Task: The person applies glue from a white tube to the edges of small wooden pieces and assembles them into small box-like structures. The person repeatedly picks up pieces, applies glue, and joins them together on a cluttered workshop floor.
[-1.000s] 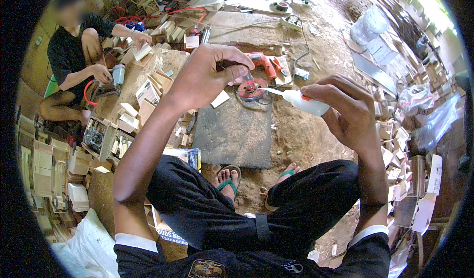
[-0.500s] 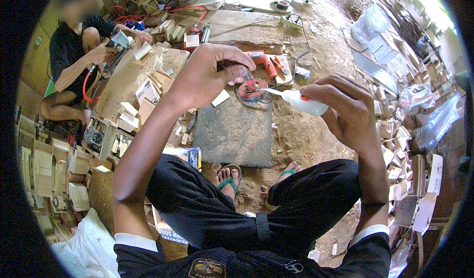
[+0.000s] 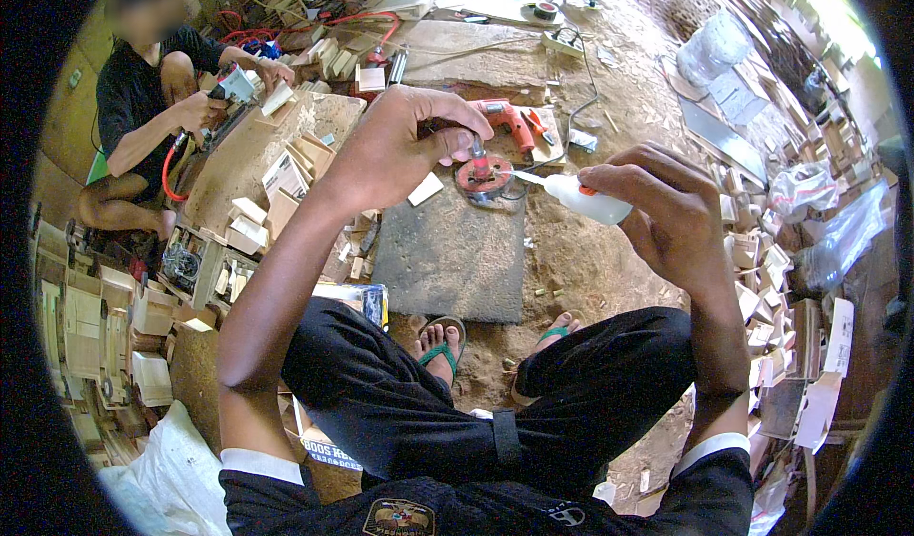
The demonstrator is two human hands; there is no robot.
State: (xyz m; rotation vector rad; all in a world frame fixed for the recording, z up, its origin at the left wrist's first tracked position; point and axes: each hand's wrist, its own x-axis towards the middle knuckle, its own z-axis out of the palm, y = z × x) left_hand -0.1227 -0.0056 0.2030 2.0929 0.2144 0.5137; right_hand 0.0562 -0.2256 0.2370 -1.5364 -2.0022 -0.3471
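Note:
My left hand (image 3: pixel 411 146) is closed, pinching a small piece (image 3: pixel 481 167) with a red lower part and a greyish upper part; its kind is unclear. Between the fingers of my right hand (image 3: pixel 659 198) is a white squeeze bottle (image 3: pixel 592 201), tilted on its side, an orange-red bit showing by the thumb. Its thin nozzle points left, with the tip close to the red piece; whether they touch I cannot tell. Behind and below them, a round red and dark object (image 3: pixel 484 191) lies at the far end of a dark grey board (image 3: pixel 452 260).
A red power drill (image 3: pixel 509 125) lies beyond my hands, near a cable (image 3: pixel 583 108). On the left, another person works with a nail gun (image 3: pixel 233 87) at a wooden board (image 3: pixel 219 169). Small wooden boxes (image 3: pixel 152 307) pile up at left, more wooden pieces (image 3: pixel 757 269) at right.
My hands and the bottle stay almost in place; the nozzle tip sits slightly lower against the red piece. The other person's nail gun has shifted a little to the right.

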